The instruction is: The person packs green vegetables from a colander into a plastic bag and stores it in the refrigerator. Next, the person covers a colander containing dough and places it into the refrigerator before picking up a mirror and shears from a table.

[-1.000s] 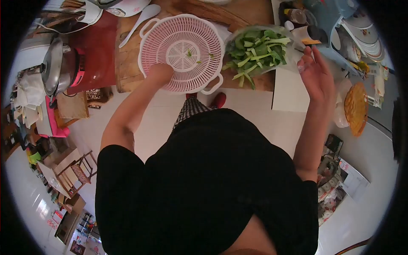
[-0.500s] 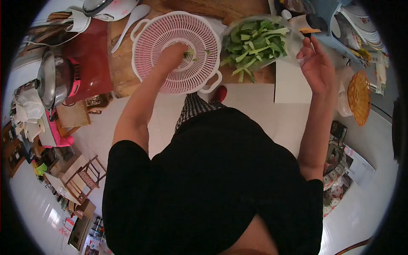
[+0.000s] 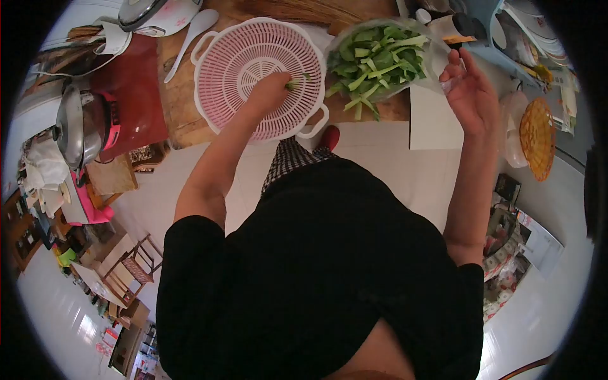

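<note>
My left hand [image 3: 272, 92] is inside a round white slatted basket [image 3: 228, 63], its fingers closed at some small green leaf bits [image 3: 294, 84]. A second bit lies close by, at the basket's right side. Right of the basket, a clear plastic bag [image 3: 437, 58] holds a heap of cut green leaves and stalks [image 3: 383, 60]. My right hand [image 3: 467, 88] is raised at the bag's right edge, palm up, with fingers curled and the fingertips pinching the clear plastic.
A white ladle [image 3: 192, 41] lies left of the basket on the wooden table [image 3: 180, 120]. Further left stands a lidded pot [image 3: 79, 126]. A dark-lidded jar [image 3: 453, 28], a blue rack [image 3: 491, 28] and an orange woven tray [image 3: 538, 139] are on the right.
My left hand has moved right across the basket to the leaf bits, and its fingers have closed there. My right hand stays at the bag's edge. The view has shifted slightly.
</note>
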`<action>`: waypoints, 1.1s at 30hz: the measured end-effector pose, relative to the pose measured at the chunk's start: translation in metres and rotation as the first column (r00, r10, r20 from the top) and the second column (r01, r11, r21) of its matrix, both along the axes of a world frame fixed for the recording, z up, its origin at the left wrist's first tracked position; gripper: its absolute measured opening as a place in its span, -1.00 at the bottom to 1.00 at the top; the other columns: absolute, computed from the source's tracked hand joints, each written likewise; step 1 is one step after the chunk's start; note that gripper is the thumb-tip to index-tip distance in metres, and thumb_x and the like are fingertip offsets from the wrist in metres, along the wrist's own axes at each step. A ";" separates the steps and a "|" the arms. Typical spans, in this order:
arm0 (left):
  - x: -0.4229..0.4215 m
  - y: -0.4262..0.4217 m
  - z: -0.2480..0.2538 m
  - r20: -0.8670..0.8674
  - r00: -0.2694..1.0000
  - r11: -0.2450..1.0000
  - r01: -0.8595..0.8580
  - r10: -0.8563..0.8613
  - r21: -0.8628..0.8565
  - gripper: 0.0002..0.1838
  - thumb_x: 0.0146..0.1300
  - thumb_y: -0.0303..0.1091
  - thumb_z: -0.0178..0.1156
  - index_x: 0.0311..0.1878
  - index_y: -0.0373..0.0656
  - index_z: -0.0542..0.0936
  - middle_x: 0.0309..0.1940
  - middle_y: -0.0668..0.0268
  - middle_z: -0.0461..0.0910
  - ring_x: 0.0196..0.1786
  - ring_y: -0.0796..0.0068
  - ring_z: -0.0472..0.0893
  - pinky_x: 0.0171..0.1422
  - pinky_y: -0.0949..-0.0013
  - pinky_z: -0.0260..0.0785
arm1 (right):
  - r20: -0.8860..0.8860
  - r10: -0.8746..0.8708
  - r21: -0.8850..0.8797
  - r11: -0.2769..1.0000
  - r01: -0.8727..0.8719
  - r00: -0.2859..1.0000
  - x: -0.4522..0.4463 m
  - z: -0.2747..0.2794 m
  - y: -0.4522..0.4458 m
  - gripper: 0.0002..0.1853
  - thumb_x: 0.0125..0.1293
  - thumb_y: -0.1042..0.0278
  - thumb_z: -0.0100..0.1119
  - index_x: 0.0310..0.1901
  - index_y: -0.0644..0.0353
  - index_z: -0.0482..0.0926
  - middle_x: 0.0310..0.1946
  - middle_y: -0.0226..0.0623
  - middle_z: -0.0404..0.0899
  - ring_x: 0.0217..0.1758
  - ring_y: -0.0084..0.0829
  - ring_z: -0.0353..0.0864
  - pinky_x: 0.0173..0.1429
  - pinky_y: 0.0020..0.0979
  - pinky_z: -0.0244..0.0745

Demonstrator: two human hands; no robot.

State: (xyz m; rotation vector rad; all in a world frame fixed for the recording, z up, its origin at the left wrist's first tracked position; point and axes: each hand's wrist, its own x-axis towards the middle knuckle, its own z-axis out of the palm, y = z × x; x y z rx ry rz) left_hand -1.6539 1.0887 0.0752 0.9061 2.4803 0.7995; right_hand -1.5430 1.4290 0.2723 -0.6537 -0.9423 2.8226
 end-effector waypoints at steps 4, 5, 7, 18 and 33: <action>0.004 0.007 0.002 0.002 0.998 0.980 0.058 -0.059 -0.188 -0.76 -0.03 -0.53 0.06 -0.22 -0.27 0.44 -0.26 0.02 0.48 -0.14 0.04 0.48 -0.05 0.13 0.32 | -0.012 0.026 -0.008 1.000 -0.026 1.000 0.002 0.001 0.004 -0.72 0.23 0.46 -0.03 -0.03 0.35 0.35 -0.11 -0.10 0.43 -0.29 -0.38 0.43 -0.03 -0.32 0.36; 0.005 0.007 0.002 -0.004 0.997 0.970 0.069 -0.072 -0.233 -0.76 -0.04 -0.53 0.06 -0.22 -0.26 0.44 -0.26 0.02 0.48 -0.13 0.05 0.48 -0.05 0.14 0.32 | -0.018 0.042 -0.013 0.999 -0.042 0.999 0.002 0.001 0.005 -0.71 0.23 0.46 -0.03 -0.02 0.35 0.35 -0.11 -0.10 0.42 -0.29 -0.38 0.43 -0.02 -0.32 0.36; 0.007 0.007 0.005 -0.045 0.997 0.977 0.050 -0.060 -0.207 -0.79 -0.04 -0.53 0.03 -0.26 -0.26 0.47 -0.30 0.00 0.49 -0.18 0.01 0.49 -0.08 0.12 0.32 | -0.028 0.044 -0.022 0.999 -0.044 0.999 0.002 -0.001 0.005 -0.72 0.23 0.46 -0.02 -0.03 0.35 0.35 -0.11 -0.10 0.42 -0.28 -0.39 0.44 -0.02 -0.32 0.35; -0.002 0.047 -0.014 -0.169 0.986 0.998 0.005 0.007 0.070 -0.67 -0.09 -0.57 0.04 -0.15 -0.22 0.46 -0.20 0.03 0.49 -0.10 0.01 0.47 -0.02 0.13 0.32 | -0.148 0.173 -0.144 0.970 -0.194 0.974 0.010 -0.016 0.016 -0.71 0.23 0.47 -0.04 -0.03 0.39 0.39 -0.07 -0.09 0.42 -0.18 -0.33 0.42 0.01 -0.29 0.34; -0.007 0.048 -0.006 -0.317 0.935 0.978 0.108 -0.161 -0.181 -0.83 0.04 -0.40 0.04 -0.26 -0.14 0.47 -0.33 0.16 0.49 -0.25 0.13 0.53 -0.22 0.15 0.39 | -0.154 0.174 -0.051 0.982 -0.184 0.973 0.001 0.001 -0.009 -0.76 0.30 0.36 -0.08 -0.10 0.32 0.45 -0.22 -0.19 0.50 -0.31 -0.40 0.55 -0.18 -0.37 0.50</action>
